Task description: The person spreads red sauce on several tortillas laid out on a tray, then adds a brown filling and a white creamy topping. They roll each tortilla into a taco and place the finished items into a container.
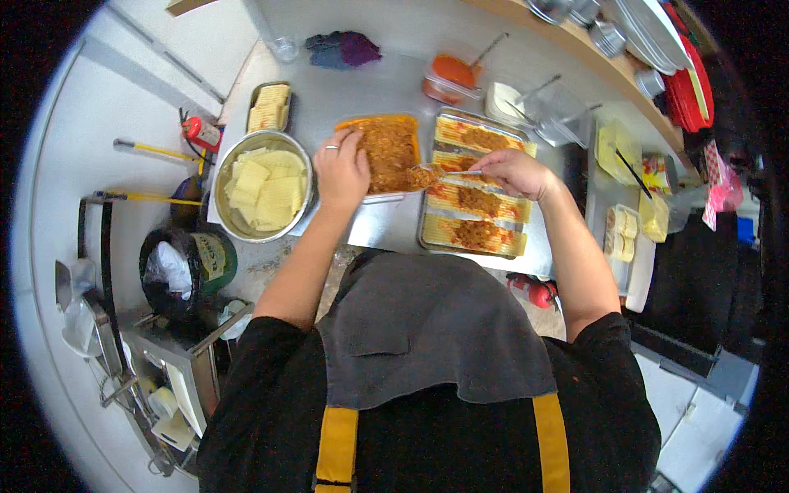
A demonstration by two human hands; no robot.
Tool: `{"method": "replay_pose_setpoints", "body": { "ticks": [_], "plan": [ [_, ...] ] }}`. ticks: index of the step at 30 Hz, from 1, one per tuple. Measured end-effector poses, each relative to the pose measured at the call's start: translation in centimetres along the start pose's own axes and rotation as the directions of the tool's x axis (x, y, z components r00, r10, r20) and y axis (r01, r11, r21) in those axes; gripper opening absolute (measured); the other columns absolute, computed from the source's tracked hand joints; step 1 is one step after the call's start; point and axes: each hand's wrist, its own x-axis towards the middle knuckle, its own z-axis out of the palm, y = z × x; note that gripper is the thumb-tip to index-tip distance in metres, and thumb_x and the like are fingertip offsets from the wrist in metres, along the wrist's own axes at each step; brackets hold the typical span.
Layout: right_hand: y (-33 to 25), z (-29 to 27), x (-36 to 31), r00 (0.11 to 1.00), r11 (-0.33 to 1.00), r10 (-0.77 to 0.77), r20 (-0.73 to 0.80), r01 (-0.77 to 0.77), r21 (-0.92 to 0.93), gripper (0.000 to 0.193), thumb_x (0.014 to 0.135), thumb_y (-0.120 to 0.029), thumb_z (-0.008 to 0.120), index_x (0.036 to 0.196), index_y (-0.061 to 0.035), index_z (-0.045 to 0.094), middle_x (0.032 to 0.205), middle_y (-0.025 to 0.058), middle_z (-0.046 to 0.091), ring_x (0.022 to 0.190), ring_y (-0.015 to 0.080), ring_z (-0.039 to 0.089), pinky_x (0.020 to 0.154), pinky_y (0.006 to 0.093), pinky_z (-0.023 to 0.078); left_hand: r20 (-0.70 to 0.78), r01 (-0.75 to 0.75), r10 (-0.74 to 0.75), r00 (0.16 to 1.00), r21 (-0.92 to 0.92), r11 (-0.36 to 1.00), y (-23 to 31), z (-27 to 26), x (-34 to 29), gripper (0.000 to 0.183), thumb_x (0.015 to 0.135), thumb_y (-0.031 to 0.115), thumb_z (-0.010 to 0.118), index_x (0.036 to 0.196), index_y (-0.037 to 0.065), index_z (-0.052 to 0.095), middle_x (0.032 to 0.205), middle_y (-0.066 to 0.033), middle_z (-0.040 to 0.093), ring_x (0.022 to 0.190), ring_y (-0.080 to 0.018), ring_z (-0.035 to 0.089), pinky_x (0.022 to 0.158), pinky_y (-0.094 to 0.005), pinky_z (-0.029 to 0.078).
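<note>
Single fisheye view from the wearer's head; steeply downward, near, over apron point(436, 329) and metal worktop point(378, 225)

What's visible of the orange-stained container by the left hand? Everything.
The container is rectangular, open-topped, apparently plastic, its inner wall stained orange. It sits upright on the metal table, with chunky reddish-brown filling inside. The left hand covers part of its left edge, seemingly touching it. The right hand holds a spoon near its lower right corner.

My feed loses the far end of the spoon point(460, 173) inside the right hand point(519, 171); the left hand point(343, 170) covers part of the tub point(382, 117); the top edge crops the white plates point(649, 33).
</note>
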Motion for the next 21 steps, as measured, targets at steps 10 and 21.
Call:
{"method": "replay_pose_setpoints", "body": {
  "ticks": [10,21],
  "plan": [
    [16.6,-3.0,-9.4,0.931,0.966,0.224,-0.290,-0.251,-0.059,0.028,0.098,-0.024,0.062,0.119,-0.0140,0.078,0.075,-0.0005,0.062,0.057,0.0097,0.047,0.048,0.0289,0.039,0.337,-0.250,0.389,0.857,-0.388,0.887,11.1,2.8,-3.9,0.036,0.083,0.017,0.076,0.118,0.009,0.073,0.118,-0.0096,0.072,0.115,-0.0335,0.064,0.101,-0.0474,0.046],
    [25.9,-0.1,-8.8,0.911,0.971,0.218,-0.350,-0.167,0.171,0.031,0.095,-0.017,0.059,0.113,0.0004,0.077,0.111,0.0178,0.077,0.103,0.0273,0.070,0.093,0.0354,0.052,0.710,-0.252,0.454,0.538,-0.379,0.890,20.2,17.4,-11.8,0.028,0.086,0.029,0.078,0.108,0.013,0.075,0.116,-0.0070,0.069,0.119,-0.0307,0.060,0.104,-0.0482,0.044]
  ]
}}
